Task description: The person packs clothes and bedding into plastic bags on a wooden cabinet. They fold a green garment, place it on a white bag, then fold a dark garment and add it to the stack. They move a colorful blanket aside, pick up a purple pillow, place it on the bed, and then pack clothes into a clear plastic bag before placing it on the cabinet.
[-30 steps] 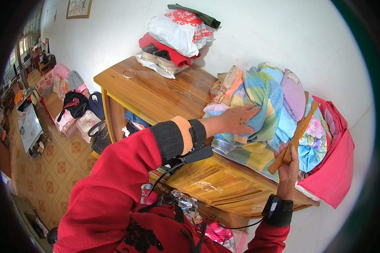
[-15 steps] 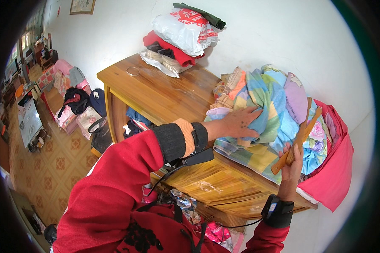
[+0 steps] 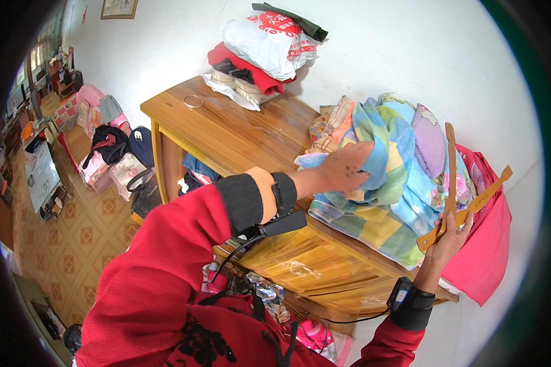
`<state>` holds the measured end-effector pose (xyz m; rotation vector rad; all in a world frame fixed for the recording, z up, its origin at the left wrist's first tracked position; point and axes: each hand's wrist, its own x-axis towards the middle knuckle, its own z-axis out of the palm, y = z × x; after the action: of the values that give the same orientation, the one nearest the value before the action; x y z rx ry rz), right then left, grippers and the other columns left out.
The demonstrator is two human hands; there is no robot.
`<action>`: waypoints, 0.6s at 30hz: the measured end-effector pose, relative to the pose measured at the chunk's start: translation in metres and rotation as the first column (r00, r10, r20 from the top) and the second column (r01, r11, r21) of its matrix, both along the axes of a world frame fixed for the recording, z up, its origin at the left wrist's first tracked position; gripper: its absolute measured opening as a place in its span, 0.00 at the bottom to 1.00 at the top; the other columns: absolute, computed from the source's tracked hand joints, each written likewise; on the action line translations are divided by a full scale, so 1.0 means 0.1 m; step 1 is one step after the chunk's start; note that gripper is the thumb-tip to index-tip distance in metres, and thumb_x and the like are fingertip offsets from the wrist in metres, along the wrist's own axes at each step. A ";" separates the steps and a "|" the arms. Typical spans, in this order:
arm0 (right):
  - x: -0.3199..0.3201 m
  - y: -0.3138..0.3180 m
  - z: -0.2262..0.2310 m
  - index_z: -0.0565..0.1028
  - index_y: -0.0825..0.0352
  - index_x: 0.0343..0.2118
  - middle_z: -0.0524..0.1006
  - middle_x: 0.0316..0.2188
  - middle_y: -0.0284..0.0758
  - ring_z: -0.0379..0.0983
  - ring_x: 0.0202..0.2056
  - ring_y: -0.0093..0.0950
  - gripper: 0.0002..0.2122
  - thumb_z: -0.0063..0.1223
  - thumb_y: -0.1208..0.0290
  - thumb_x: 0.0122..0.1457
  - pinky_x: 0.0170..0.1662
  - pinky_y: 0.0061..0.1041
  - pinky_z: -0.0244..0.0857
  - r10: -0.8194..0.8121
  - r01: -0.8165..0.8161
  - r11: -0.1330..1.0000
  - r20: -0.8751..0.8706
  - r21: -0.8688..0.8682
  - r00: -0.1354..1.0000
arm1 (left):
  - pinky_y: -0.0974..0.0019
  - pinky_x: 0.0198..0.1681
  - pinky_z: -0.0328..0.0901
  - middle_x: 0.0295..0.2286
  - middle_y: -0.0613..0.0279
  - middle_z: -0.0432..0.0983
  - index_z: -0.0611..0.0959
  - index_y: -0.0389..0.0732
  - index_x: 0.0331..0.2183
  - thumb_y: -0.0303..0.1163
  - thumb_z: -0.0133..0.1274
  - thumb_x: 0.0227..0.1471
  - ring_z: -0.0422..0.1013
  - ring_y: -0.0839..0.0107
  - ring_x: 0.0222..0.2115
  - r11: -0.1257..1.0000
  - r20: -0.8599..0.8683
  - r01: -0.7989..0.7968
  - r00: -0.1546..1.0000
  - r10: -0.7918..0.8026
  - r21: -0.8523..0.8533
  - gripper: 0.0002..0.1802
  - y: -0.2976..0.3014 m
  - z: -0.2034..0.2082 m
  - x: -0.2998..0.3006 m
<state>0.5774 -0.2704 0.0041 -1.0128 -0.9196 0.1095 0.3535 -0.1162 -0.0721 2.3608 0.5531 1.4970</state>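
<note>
My left hand [image 3: 344, 170] is closed on a fold of a blue, green and yellow checked cloth [image 3: 393, 147], its fingertips hidden in the fabric. That cloth lies in a heap of bedding on a wooden cabinet. In my right hand [image 3: 448, 241] is a pair of flat wooden strips [image 3: 483, 199] joined at the lower end and spread into a V. Behind the strips sit a purple pillow [image 3: 429, 140] and a flowered blue cloth [image 3: 410, 205]. A pink-red cloth bundle [image 3: 487, 244] hangs over the cabinet's right end.
On the wooden cabinet [image 3: 245, 134], a white plastic bag [image 3: 260, 46] rests on folded clothes and a bangle [image 3: 193, 101] lies near the left edge. Clothes show in the open compartment below. Farther left, a tiled floor [image 3: 73, 257] holds a glass-topped table [image 3: 43, 174] and heaped clothing.
The wooden strips have spread wider apart, and my right hand has shifted right with them. My left hand has moved slightly left, with the checked cloth bunched up around its fingers.
</note>
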 end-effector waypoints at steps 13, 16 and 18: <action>-0.92 0.10 0.10 0.42 0.61 0.58 0.71 0.34 0.46 0.73 0.31 0.34 0.36 0.49 0.82 0.50 0.30 0.24 0.70 0.532 -0.537 0.839 -0.082 -0.083 0.843 | 0.57 0.43 0.57 0.40 0.53 0.63 0.66 0.40 0.44 0.33 0.54 0.40 0.61 0.54 0.42 0.998 -0.043 0.037 0.998 -0.034 0.058 0.27 0.18 -0.23 -0.37; -1.27 0.30 0.04 0.41 0.62 0.58 0.71 0.35 0.47 0.73 0.31 0.35 0.36 0.48 0.83 0.49 0.30 0.25 0.70 0.662 -0.675 0.726 -0.134 -0.132 0.737 | 0.61 0.47 0.56 0.41 0.50 0.65 0.66 0.39 0.46 0.26 0.51 0.43 0.61 0.54 0.43 0.994 -0.016 0.098 0.995 -0.098 -0.051 0.25 0.12 -0.31 -0.55; -1.51 0.44 0.03 0.41 0.63 0.58 0.70 0.36 0.47 0.73 0.31 0.36 0.36 0.48 0.84 0.49 0.30 0.26 0.70 0.731 -0.746 0.642 -0.152 -0.179 0.666 | 0.63 0.45 0.57 0.40 0.51 0.66 0.66 0.39 0.46 0.24 0.50 0.43 0.62 0.57 0.42 0.976 0.015 0.156 0.988 -0.156 -0.153 0.25 0.06 -0.36 -0.71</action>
<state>0.4269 -0.2260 0.0072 -0.7676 -1.2403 0.9683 0.2828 -0.1107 -0.1077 2.2281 0.4533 1.3394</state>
